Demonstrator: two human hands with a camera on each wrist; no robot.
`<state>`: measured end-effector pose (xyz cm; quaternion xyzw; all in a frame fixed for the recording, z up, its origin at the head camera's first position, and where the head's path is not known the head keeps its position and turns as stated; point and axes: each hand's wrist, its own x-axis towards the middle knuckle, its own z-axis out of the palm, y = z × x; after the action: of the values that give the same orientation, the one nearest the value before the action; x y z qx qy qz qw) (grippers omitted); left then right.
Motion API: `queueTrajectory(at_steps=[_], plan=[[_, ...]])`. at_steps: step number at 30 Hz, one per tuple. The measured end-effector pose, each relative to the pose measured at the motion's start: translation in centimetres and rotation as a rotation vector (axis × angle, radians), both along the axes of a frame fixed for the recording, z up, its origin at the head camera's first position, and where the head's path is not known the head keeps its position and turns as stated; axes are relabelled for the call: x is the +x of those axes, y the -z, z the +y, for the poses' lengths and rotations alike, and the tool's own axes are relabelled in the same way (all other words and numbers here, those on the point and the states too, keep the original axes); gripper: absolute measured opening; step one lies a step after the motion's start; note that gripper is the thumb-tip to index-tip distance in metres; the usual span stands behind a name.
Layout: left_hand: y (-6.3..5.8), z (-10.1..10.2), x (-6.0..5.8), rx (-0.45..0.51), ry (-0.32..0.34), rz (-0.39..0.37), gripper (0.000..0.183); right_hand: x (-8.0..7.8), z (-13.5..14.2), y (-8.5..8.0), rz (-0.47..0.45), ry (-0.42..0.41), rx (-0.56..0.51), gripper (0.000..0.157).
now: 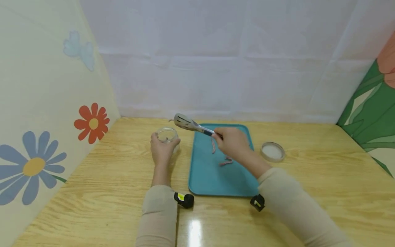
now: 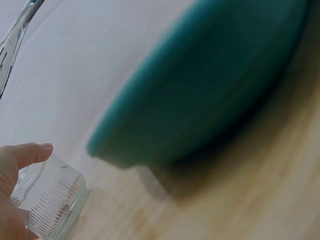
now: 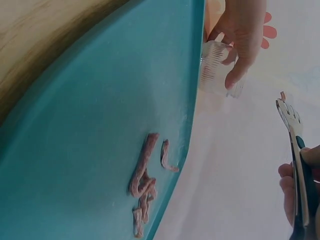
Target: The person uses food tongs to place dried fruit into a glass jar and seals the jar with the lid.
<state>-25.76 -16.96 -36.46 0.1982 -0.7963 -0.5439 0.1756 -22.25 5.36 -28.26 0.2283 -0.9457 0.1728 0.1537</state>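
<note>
My left hand [image 1: 162, 151] grips a clear glass jar [image 1: 167, 131] with its thumb and fingers around the sides, left of the teal tray [image 1: 210, 181]. Ribbed lines run down the jar's wall [image 2: 55, 202], and a small dark piece shows inside. Above the tray, my right hand [image 1: 232, 142] holds metal tongs [image 1: 188, 124] with slotted heads and dark grips. A small brownish strip [image 3: 282, 95] sticks out from the tongs' tips, up and to the right of the jar. Several reddish-brown meat-like strips [image 3: 142, 167] lie on the tray, partly behind my right hand in the head view.
A round, shallow lid-like piece [image 1: 273, 151] with a pale middle lies right of the tray on the wooden table [image 1: 108, 192]. White cloth [image 1: 216, 68] hangs behind the table. Flower-painted panels stand at the left [image 1: 37, 103] and right [image 1: 376, 103].
</note>
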Motion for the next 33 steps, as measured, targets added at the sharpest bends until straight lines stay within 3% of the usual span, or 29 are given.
queueTrajectory(at_steps=[15, 22, 33], plan=[[0.0, 0.1, 0.0, 0.008, -0.003, 0.003, 0.092, -0.8, -2.2, 1.7, -0.112, 0.034, -0.011, 0.022], [0.0, 0.2, 0.0, 0.019, 0.012, 0.030, 0.092, -0.9, -3.0, 2.1, -0.140, 0.102, 0.005, 0.019], [-0.2, 0.1, 0.2, 0.032, 0.013, 0.031, 0.092, -1.0, -4.0, 2.5, -0.137, 0.077, 0.004, 0.020]])
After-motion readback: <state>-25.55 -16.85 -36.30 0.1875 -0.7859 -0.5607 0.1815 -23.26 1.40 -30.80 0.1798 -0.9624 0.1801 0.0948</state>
